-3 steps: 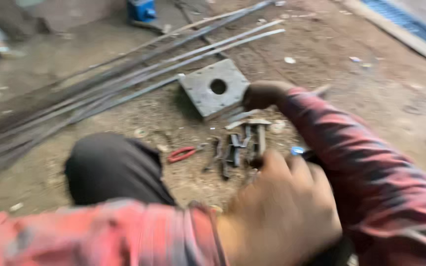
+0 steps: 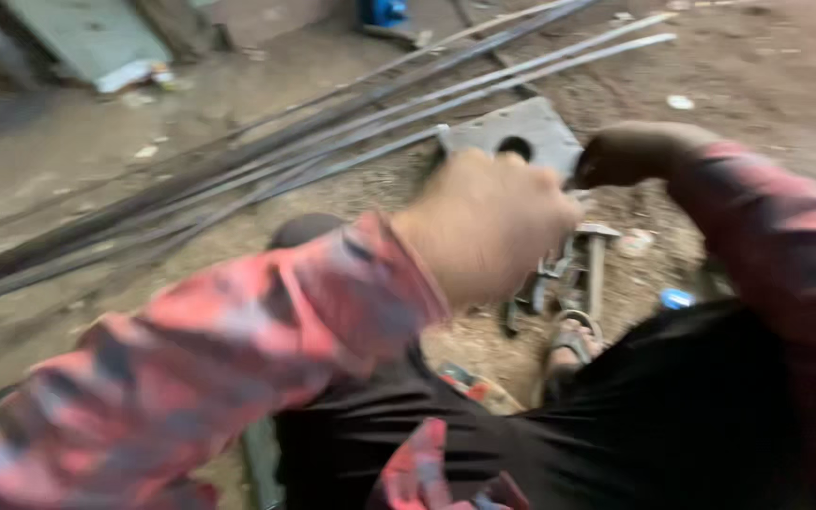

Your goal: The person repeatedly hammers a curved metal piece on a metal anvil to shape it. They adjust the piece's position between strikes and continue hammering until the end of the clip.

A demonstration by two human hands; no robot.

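Note:
My left hand is raised in the middle of the view, blurred, its back toward the camera and its fingers hidden. It hangs over a grey square metal plate with a round hole that lies on the dirt floor. My right hand is curled at the plate's right edge, and I cannot tell whether it grips anything. Both arms wear red checked sleeves. A hammer and several other hand tools lie on the ground just below the plate.
A bundle of long steel rods runs diagonally across the floor from lower left to upper right. My dark trousers and a sandalled foot fill the lower right. A grey sheet and a blue object lie at the back.
My left hand has risen from low in the view to in front of the plate. The right hand stays at the plate's edge. The camera has shifted.

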